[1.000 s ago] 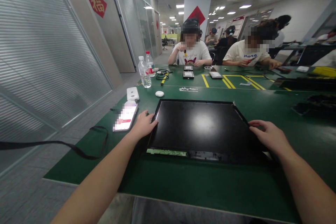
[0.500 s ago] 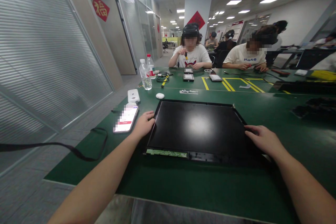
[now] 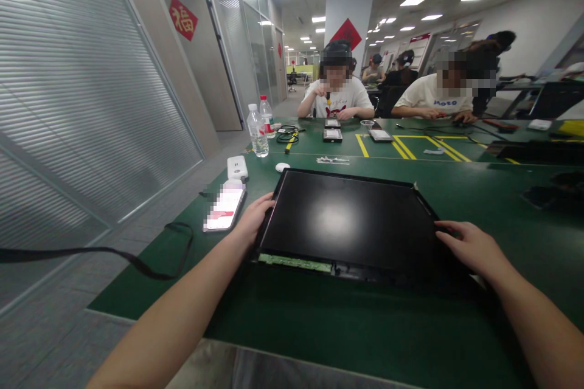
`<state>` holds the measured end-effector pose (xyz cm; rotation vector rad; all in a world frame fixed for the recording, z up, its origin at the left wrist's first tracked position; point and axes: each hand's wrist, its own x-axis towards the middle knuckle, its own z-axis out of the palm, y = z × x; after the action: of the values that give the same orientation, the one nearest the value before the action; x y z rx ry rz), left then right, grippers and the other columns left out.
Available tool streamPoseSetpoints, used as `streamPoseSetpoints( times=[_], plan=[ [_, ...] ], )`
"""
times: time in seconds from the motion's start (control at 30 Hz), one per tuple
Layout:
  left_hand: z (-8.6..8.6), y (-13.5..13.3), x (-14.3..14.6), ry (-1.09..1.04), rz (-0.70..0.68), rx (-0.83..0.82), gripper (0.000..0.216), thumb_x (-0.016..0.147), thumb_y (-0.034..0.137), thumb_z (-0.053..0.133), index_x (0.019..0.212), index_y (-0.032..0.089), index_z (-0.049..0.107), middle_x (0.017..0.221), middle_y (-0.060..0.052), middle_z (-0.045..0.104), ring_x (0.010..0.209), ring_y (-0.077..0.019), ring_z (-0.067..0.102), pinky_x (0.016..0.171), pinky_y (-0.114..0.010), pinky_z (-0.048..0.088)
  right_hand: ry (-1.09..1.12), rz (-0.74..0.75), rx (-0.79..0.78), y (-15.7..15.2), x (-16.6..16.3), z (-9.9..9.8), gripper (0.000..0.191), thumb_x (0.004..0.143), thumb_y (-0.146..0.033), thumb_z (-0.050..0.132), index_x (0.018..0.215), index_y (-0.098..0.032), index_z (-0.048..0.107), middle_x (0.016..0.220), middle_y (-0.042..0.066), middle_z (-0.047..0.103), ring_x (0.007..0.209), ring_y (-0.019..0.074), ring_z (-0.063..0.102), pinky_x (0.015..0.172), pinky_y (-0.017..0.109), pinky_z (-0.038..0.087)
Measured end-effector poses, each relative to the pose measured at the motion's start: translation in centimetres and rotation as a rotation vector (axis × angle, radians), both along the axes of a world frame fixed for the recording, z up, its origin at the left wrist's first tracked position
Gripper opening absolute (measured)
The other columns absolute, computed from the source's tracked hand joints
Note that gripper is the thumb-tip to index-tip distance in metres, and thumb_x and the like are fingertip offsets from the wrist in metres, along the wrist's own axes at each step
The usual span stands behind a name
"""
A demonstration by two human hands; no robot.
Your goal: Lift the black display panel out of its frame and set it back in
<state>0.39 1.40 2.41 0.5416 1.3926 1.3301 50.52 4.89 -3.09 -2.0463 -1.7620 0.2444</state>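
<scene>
A flat black LCD panel (image 3: 347, 219) in a thin dark frame lies screen up before me, its glass reflecting a pale spot of light. Along its near left edge runs a green circuit board strip (image 3: 294, 263). My left hand (image 3: 255, 217) grips the panel's left edge, fingertips at the rim and partly hidden by it. On the opposite side my right hand (image 3: 469, 245) holds the right edge between thumb and fingers. Just left of my left hand is a phone (image 3: 224, 206) with a lit screen.
A white power bank (image 3: 236, 168) and a small white case (image 3: 282, 167) lie beyond the phone. Two water bottles (image 3: 258, 132) stand farther back. Across the green table (image 3: 365, 328), a person (image 3: 336, 97) works near hard drives (image 3: 333, 134). A black strap (image 3: 137, 261) crosses the left edge.
The panel's far edge sits slightly higher in view, and both hands have stayed on its sides. The whole view has shifted a little, moving the surroundings rightward.
</scene>
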Motion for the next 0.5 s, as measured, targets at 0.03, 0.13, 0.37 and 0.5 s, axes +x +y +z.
streamPoseSetpoints(
  times=[0.03, 0.13, 0.37, 0.5],
  plan=[
    [-0.24, 0.17, -0.10, -0.027, -0.005, -0.003, 0.060, 0.089, 0.006, 0.069, 0.148, 0.013, 0.065, 0.072, -0.004, 0.080, 0.048, -0.0174, 0.070, 0.048, -0.024, 0.056, 0.004, 0.000, -0.002, -0.03, -0.05, 0.03, 0.051, 0.074, -0.057, 0.056, 0.105, -0.025, 0.082, 0.109, 0.015, 0.077, 0.085, 0.0343, 0.072, 0.079, 0.050, 0.057],
    [-0.76, 0.49, -0.27, -0.085, -0.050, 0.002, 0.069, 0.085, 0.007, 0.075, 0.152, 0.013, 0.060, 0.073, -0.003, 0.079, 0.048, -0.0175, 0.070, 0.049, -0.024, 0.058, 0.018, 0.000, -0.010, -0.07, -0.15, 0.14, 0.051, 0.074, -0.056, 0.056, 0.104, -0.024, 0.081, 0.110, 0.015, 0.077, 0.086, 0.0346, 0.072, 0.080, 0.051, 0.057],
    [-0.48, 0.06, -0.40, -0.036, -0.124, 0.015, 0.094, 0.083, 0.005, 0.077, 0.167, 0.027, 0.041, 0.065, 0.003, 0.074, 0.044, -0.0188, 0.068, 0.045, -0.026, 0.056, 0.020, -0.009, -0.028, -0.01, -0.08, 0.33, 0.050, 0.074, -0.054, 0.058, 0.105, -0.023, 0.082, 0.112, 0.016, 0.077, 0.088, 0.0342, 0.072, 0.083, 0.051, 0.057],
    [-0.22, -0.07, -0.58, -0.046, -0.132, 0.048, 0.083, 0.084, 0.008, 0.081, 0.161, 0.022, 0.050, 0.070, -0.002, 0.078, 0.049, -0.0190, 0.071, 0.049, -0.027, 0.058, 0.007, 0.014, -0.012, 0.05, 0.03, 0.21, 0.048, 0.075, -0.054, 0.058, 0.105, -0.024, 0.082, 0.109, 0.015, 0.077, 0.084, 0.0326, 0.072, 0.079, 0.050, 0.058]
  ],
)
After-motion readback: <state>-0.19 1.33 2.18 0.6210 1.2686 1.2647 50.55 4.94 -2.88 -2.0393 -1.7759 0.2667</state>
